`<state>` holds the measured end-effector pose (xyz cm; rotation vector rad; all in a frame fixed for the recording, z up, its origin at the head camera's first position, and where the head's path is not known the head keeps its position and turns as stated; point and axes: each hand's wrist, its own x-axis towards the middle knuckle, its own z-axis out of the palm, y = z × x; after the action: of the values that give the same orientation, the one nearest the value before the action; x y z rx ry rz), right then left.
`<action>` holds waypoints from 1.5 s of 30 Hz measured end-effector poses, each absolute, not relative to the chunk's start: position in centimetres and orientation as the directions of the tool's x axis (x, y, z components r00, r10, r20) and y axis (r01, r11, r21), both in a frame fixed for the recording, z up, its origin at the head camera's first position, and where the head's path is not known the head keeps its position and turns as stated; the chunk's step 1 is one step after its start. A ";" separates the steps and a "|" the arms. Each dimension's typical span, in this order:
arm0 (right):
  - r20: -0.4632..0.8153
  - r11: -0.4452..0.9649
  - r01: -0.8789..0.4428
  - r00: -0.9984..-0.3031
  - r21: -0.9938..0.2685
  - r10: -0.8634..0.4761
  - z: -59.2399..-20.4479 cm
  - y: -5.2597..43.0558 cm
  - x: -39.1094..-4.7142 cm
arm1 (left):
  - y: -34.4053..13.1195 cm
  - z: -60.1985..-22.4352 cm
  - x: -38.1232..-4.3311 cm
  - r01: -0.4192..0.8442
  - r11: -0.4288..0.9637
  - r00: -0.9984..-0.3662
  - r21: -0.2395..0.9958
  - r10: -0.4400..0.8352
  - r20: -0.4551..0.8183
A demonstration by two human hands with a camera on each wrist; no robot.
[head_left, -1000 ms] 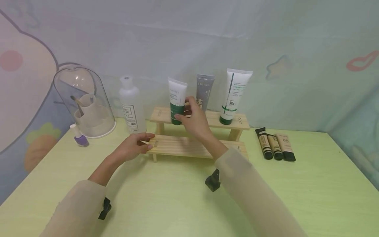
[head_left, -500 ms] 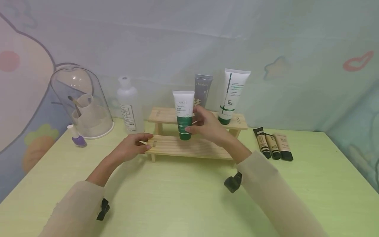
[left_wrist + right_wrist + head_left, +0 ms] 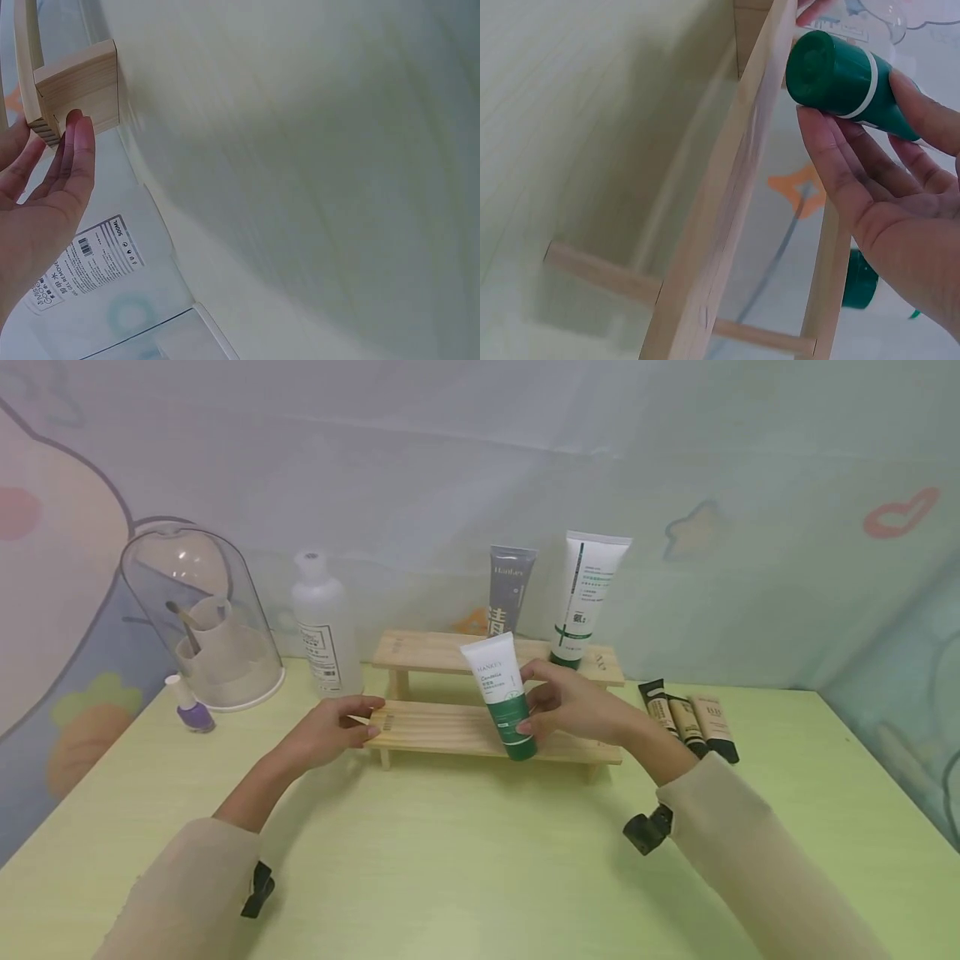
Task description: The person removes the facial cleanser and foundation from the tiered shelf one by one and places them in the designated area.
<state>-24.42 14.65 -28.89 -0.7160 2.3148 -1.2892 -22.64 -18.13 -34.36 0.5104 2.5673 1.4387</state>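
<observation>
A white squeeze tube with a green lower part (image 3: pixel 491 681) is pinched between the thumb and fingers of my right hand (image 3: pixel 577 703). It leans to the left in front of the lower step of a two-tier wooden rack (image 3: pixel 435 727). The right wrist view shows the tube's green cap (image 3: pixel 814 67) facing the camera, held away from the boards. My left hand (image 3: pixel 327 729) grips the left end of the lower step, with fingers (image 3: pixel 82 154) under the board. On the upper step stand a grey tube (image 3: pixel 510 581) and a taller white tube with a green cap (image 3: pixel 592 581).
A clear bottle (image 3: pixel 326 618) stands left of the rack. Farther left are a domed brush holder (image 3: pixel 262 639) and purple nail polish (image 3: pixel 195 716). Three small tubes, black-and-gold (image 3: pixel 656 702), gold (image 3: pixel 686 720) and beige (image 3: pixel 716 722), lie right of the rack, partly behind my right arm.
My right hand has taken the white-and-green tube off the upper step, forward, down and to the right, and it now tilts left. My left hand has kept its hold on the rack.
</observation>
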 end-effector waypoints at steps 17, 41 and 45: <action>-0.238 0.485 -0.087 -0.789 -0.870 -0.567 -30.2 22.7 -22.4 | -18.1 -34.5 -22.9 0.209 0.493 -0.936 0.845 0.350 0.027; -0.372 0.442 0.165 -0.820 -0.882 -0.435 -33.8 33.0 -18.0 | -18.0 -34.2 -22.5 0.204 0.483 -0.935 0.852 0.355 0.023; -0.383 0.427 0.190 -0.819 -0.884 -0.427 -34.4 33.3 -17.7 | -18.0 -34.2 -22.5 0.204 0.478 -0.934 0.854 0.356 0.025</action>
<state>-17.73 33.32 -34.45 -0.1992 2.1139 -1.4128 -22.52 -17.99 -34.23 0.4899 2.5631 1.4496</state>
